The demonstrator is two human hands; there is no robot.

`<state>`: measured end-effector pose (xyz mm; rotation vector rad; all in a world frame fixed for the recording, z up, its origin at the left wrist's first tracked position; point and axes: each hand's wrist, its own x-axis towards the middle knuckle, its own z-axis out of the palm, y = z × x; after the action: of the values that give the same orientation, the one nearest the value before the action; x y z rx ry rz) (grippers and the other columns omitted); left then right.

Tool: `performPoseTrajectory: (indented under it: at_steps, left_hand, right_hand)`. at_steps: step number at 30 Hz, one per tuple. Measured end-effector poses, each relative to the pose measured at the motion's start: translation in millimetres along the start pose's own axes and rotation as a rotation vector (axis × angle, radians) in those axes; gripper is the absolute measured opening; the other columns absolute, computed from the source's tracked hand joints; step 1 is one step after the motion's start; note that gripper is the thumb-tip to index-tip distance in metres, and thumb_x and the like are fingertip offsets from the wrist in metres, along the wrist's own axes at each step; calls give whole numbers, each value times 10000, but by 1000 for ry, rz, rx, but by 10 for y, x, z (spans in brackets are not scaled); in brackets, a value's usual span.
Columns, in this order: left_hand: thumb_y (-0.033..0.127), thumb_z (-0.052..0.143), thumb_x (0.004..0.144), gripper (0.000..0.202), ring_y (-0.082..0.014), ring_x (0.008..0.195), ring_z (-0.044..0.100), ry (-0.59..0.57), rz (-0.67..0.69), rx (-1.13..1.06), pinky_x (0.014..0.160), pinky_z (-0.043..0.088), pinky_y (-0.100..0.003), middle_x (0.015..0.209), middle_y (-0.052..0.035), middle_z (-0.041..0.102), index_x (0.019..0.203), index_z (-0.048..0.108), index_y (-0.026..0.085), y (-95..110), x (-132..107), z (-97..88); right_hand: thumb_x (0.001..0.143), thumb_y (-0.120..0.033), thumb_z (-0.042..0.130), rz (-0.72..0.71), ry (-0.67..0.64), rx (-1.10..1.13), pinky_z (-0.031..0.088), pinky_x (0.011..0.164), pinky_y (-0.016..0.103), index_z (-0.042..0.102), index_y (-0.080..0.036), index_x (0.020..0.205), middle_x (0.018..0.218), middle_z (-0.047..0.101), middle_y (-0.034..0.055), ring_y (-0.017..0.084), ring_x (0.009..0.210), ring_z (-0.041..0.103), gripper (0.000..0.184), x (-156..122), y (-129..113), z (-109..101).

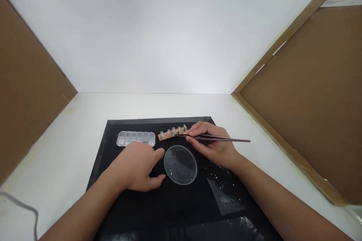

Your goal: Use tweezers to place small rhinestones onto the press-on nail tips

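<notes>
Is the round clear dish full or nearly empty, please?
Nearly empty: the dish shows only tiny specks, with the black mat visible through it.

The left hand [139, 166] hides a part of the compartment box [136, 135], the grey cable [21, 205] is cut by the view's left and bottom borders, and the specks [171, 173] in the round dish [183, 167] are too small to identify.

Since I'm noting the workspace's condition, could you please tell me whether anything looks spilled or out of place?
Yes: small pale specks lie scattered on the flat black mat, right of the round clear plastic dish, outside any container. They look spilled, though I cannot tell what they are.
</notes>
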<state>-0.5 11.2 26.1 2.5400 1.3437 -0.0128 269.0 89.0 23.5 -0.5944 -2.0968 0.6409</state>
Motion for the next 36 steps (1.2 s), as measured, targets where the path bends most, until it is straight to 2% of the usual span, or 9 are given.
performPoseTrajectory:
  at_steps: [5,10,21,36]
  left_hand:
    - [544,594,879,337,-241,637,639,4,0,-29,536,211,-351,701,-11,663,832,435,251,-13,1,5]
    - [533,600,875,333,-237,640,629,-26,-6,-47,547,226,-349,691,-2,652,827,428,252,-2,-4,-16]
    - [545,580,897,317,-237,660,635,-47,-3,-14,555,218,-353,732,-18,667,861,472,249,2,-9,-25]
    - [578,583,904,333,-255,675,655,-67,-8,-8,558,288,-361,757,-23,689,917,524,251,-25,-25,-5]
  right_hand:
    - [918,-100,772,-5,-136,27,637,767,321,727,-219,1004,957,781,59,185,873,769,153,-19,-125,-87]
    - [929,-123,773,-12,-233,31,618,752,303,714,-207,985,926,784,56,173,838,750,117,-33,-214,-89]
    - [957,-192,756,46,-331,28,579,667,271,731,-173,975,882,760,60,151,753,701,37,-20,-179,-77]
    - [962,-253,756,173,-331,-5,597,641,235,746,-174,943,880,757,56,140,741,722,81,38,-174,-228]
